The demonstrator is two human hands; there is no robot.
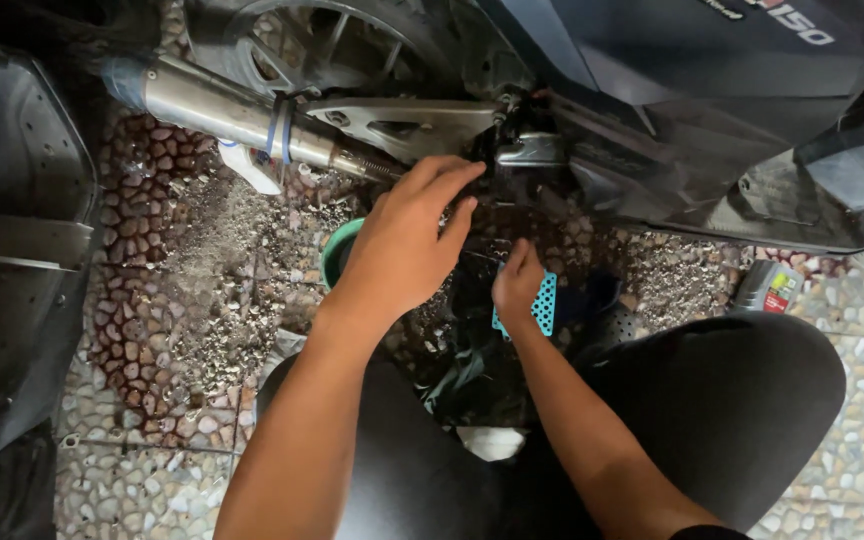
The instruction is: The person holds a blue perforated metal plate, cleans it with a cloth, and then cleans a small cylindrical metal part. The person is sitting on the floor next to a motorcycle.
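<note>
My left hand (407, 240) stretches forward with fingers spread, its fingertips at the dark underside of a scooter (652, 100) near a silver bracket (532, 150). It holds nothing that I can see. Lower and to the right, my right hand (517, 285) is closed on a teal perforated plastic piece (545, 305). A green bowl (337, 252) sits on the ground, partly hidden under my left wrist. My knees in dark trousers fill the bottom of the view.
A chrome exhaust pipe (222, 110) runs across the upper left below the rear wheel (322, 40). A grey oil bottle (767, 288) lies at the right on pebble flooring. Another dark vehicle body (12, 230) stands at the left. Grit is scattered on the ground.
</note>
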